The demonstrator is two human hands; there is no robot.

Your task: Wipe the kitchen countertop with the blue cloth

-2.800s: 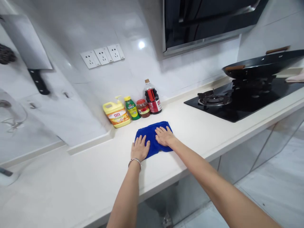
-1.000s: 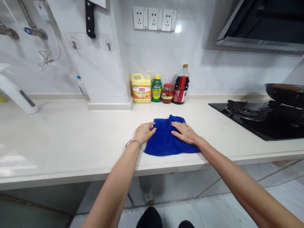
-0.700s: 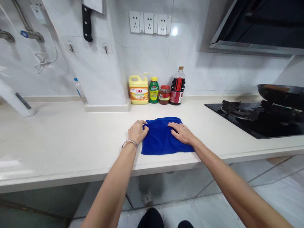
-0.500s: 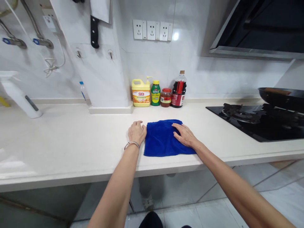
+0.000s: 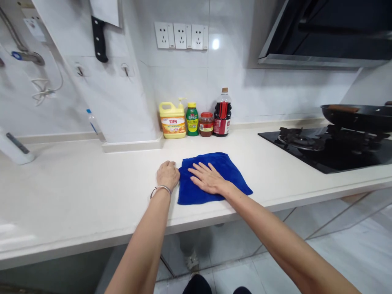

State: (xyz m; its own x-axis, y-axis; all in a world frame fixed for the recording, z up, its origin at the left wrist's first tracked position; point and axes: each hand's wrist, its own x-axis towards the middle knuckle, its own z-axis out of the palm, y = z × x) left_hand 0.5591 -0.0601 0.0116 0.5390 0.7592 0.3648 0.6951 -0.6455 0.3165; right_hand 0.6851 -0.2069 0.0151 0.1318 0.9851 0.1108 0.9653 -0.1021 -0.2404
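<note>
A blue cloth (image 5: 232,171) lies spread on the white countertop (image 5: 101,196), its far left corner a little folded. My right hand (image 5: 208,179) rests flat on the middle of it, palm down and fingers spread. At the cloth's left edge is my left hand (image 5: 168,174), with a bangle (image 5: 161,188) on the wrist. Its fingers are curled down and closed, and the cloth's edge juts out to the thumb side; the fingertips are hidden.
Against the wall stand a yellow detergent jug (image 5: 172,121), a green bottle (image 5: 192,119), a red-lidded jar (image 5: 206,124) and a dark sauce bottle (image 5: 222,113). Right is a gas stove (image 5: 306,145) with a wok (image 5: 352,118). A cleaver (image 5: 99,38) hangs on the left pillar.
My right hand has slid left from the cloth's right part to its middle, fingers now more spread. My left hand's fingers have curled in. The view has shifted slightly right.
</note>
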